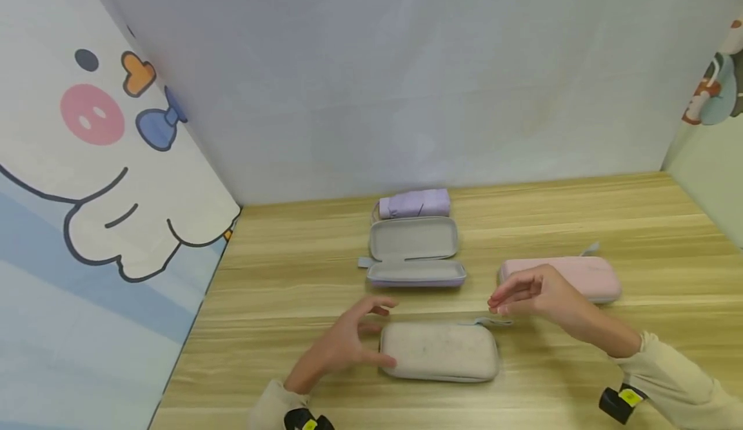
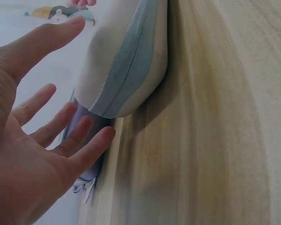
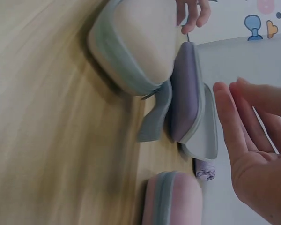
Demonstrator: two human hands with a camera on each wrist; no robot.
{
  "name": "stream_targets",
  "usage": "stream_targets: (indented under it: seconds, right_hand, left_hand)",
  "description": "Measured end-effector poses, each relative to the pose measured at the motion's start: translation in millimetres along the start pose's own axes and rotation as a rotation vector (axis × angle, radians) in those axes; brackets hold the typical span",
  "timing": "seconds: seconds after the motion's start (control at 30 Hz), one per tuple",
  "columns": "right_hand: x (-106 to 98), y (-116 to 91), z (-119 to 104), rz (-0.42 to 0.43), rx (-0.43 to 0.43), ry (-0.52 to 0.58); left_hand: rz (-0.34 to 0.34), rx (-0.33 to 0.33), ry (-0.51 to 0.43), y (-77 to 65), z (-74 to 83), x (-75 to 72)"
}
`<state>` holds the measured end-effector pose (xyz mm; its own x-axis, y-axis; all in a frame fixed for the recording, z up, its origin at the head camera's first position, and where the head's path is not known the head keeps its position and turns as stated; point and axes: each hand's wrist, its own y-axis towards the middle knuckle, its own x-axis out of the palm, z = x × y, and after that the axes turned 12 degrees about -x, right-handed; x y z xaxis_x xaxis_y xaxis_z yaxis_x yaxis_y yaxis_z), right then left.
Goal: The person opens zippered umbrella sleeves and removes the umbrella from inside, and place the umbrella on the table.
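Note:
A cream zip case [image 1: 441, 351] lies closed near the front of the table, its grey-blue strap [image 3: 157, 115] sticking out at the right end. My left hand [image 1: 345, 340] is at the case's left end, fingers spread; in the head view the thumb tip overlaps the case's edge, and I cannot tell if it touches. Up and to the right of the case hovers my right hand [image 1: 536, 294], fingertips close to the thumb and nothing visible between them. It partly covers a closed pink case [image 1: 586, 275]. Behind the cream case, a purple case [image 1: 415, 274] lies unfolded, showing its grey lining.
A folded lilac umbrella [image 1: 415, 204] lies directly behind the unfolded purple case. The wood-grain table [image 1: 278, 275] meets a pale back wall [image 1: 406, 82]. On the left rises a panel with a cartoon print [image 1: 93, 114].

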<state>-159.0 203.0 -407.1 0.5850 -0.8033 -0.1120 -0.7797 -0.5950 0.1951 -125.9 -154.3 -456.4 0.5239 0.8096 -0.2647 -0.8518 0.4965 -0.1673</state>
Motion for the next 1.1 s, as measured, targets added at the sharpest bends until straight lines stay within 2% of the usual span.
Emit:
stream_targets:
  seconds: [0.17, 0.3, 0.43, 0.6, 0.87, 1.1]
  right_hand:
    - [3, -8, 9, -0.096, 0.034, -0.074]
    - [5, -13, 18, -0.149, 0.042, -0.186]
    - [10, -13, 26, -0.153, 0.031, -0.301]
    - [17, -11, 31, -0.115, 0.026, -0.379]
    - [25, -3, 36, -0.089, -0.043, -0.422]
    - [23, 3, 38, -0.123, 0.028, -0.338]
  left_hand:
    - [-0.046, 0.006, 0.019, -1.9, -7.8, 3.5]
    - [-0.058, 0.027, 0.041, -2.3, -13.3, 7.7]
    - [-0.035, 0.04, 0.049, -2.1, -16.0, 10.5]
    - [0.002, 0.046, 0.062, -0.6, -17.9, 12.3]
    - [0.016, -0.007, 0.03, 2.2, -19.0, 11.4]
    - [0.019, -0.015, 0.033, 2.4, -17.9, 10.2]
